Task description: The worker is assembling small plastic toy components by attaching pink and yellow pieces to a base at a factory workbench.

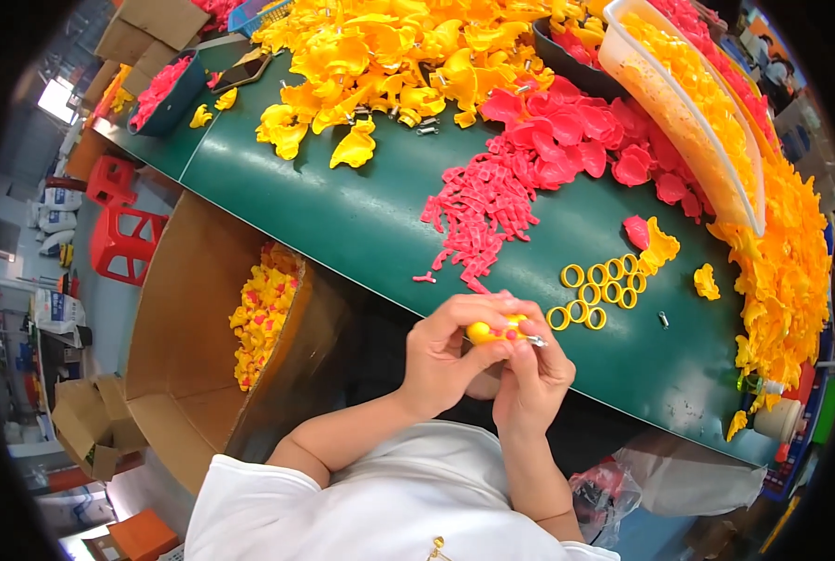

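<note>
My left hand (436, 360) and my right hand (537, 381) meet in front of my chest, at the near edge of the green table (342, 215). Between their fingertips they hold a small yellow plastic toy part (479, 333) with red bits on it; fingers cover much of it. A shiny metal piece (537, 341) sticks out by my right fingers. Just beyond the hands lie several yellow rings (605, 283) and a heap of small red forked pieces (483, 210). A small metal pin (663, 320) lies farther right.
Yellow curved shells (380, 56) and red shells (557, 131) pile up at the back. A translucent bin (688, 140) of yellow parts stands at the right. Left of me, below the table, a cardboard box (179, 346) holds yellow-and-red pieces (266, 313). Red stools (128, 245) stand beyond.
</note>
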Demonstrator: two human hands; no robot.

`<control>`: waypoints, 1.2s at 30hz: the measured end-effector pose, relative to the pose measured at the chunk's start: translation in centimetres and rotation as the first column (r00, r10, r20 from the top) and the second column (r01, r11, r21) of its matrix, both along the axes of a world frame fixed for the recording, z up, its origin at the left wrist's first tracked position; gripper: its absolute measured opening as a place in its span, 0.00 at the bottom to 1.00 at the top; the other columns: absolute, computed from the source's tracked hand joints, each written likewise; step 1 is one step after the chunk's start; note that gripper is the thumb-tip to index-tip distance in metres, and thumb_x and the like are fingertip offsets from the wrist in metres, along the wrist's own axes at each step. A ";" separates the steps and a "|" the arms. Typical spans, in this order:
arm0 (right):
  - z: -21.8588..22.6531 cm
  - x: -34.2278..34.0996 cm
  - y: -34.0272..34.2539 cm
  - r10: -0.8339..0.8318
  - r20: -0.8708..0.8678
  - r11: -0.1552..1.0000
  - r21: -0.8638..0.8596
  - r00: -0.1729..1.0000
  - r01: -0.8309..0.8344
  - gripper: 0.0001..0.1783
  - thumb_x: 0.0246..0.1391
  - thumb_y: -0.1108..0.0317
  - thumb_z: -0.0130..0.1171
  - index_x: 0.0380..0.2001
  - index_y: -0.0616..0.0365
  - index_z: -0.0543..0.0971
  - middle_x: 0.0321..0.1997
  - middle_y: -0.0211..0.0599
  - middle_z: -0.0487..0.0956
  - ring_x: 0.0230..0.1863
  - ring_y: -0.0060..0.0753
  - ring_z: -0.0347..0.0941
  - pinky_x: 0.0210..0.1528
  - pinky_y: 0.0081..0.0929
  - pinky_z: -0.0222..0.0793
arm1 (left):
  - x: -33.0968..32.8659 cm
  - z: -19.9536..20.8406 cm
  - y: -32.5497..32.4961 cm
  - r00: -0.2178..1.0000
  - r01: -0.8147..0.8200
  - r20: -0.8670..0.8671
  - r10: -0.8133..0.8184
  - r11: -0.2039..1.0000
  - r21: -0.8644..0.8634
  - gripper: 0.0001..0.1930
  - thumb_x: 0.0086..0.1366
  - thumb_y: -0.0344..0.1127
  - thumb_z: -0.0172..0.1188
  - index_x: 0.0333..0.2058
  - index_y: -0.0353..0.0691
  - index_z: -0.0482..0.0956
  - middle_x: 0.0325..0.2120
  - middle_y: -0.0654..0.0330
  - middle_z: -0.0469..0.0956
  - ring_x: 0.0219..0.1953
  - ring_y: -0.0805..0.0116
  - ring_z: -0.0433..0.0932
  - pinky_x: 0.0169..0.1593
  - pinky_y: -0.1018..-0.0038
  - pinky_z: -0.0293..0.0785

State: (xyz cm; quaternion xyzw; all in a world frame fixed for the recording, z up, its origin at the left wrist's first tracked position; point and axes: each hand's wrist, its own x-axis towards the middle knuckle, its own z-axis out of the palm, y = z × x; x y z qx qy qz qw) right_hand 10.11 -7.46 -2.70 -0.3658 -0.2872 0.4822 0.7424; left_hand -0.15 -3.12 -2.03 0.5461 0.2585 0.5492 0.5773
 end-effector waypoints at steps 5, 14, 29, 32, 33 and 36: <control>1.2 -2.1 2.6 0.340 0.401 0.937 -0.069 0.850 -0.342 0.21 0.49 0.75 0.65 0.49 0.61 0.78 0.58 0.41 0.74 0.56 0.38 0.71 0.57 0.32 0.67 | -8.4 1.2 1.2 0.945 -0.208 -0.258 0.201 0.978 0.000 0.14 0.61 0.25 0.61 0.46 0.35 0.73 0.44 0.53 0.77 0.49 0.65 0.76 0.53 0.69 0.73; 2.6 6.3 8.6 0.035 0.992 0.997 -0.042 0.118 0.060 0.10 0.49 0.75 0.61 0.37 0.57 0.81 0.35 0.36 0.77 0.40 0.40 0.71 0.41 0.31 0.68 | -25.4 -1.0 6.0 -0.096 -0.399 -0.987 0.130 0.903 0.158 0.11 0.60 0.28 0.59 0.43 0.36 0.77 0.35 0.54 0.80 0.38 0.61 0.79 0.44 0.71 0.73; 3.4 7.3 8.2 0.031 0.998 0.998 -0.028 0.056 -0.050 0.07 0.44 0.78 0.64 0.29 0.60 0.79 0.35 0.33 0.78 0.35 0.33 0.74 0.35 0.27 0.70 | -11.6 -0.7 18.4 0.157 0.149 -0.597 0.787 0.579 0.802 0.10 0.51 0.28 0.66 0.32 0.39 0.76 0.42 0.60 0.72 0.49 0.56 0.67 0.53 0.64 0.67; 3.7 9.1 5.5 0.055 0.959 0.991 -0.087 0.279 0.105 0.07 0.48 0.80 0.61 0.33 0.61 0.80 0.35 0.35 0.79 0.32 0.26 0.75 0.31 0.20 0.69 | -9.0 0.7 15.2 0.336 0.130 -0.514 0.789 0.502 0.855 0.11 0.47 0.26 0.66 0.28 0.38 0.73 0.40 0.60 0.75 0.49 0.52 0.70 0.50 0.63 0.70; 3.7 9.8 4.0 -0.021 0.911 0.978 -0.066 0.412 0.197 0.08 0.50 0.80 0.60 0.35 0.63 0.80 0.34 0.35 0.79 0.31 0.22 0.75 0.30 0.16 0.68 | -7.4 1.5 13.3 0.411 0.141 -0.527 0.743 0.520 0.843 0.12 0.44 0.24 0.65 0.28 0.38 0.72 0.40 0.59 0.75 0.50 0.52 0.71 0.51 0.62 0.70; 3.4 12.6 0.0 -0.085 0.921 0.922 -0.072 0.379 0.381 0.08 0.52 0.80 0.59 0.37 0.65 0.81 0.33 0.33 0.79 0.31 0.19 0.73 0.31 0.15 0.67 | -2.1 1.9 7.5 0.687 0.227 -0.517 0.511 0.524 0.821 0.13 0.41 0.26 0.65 0.28 0.37 0.72 0.36 0.56 0.74 0.50 0.46 0.72 0.49 0.56 0.73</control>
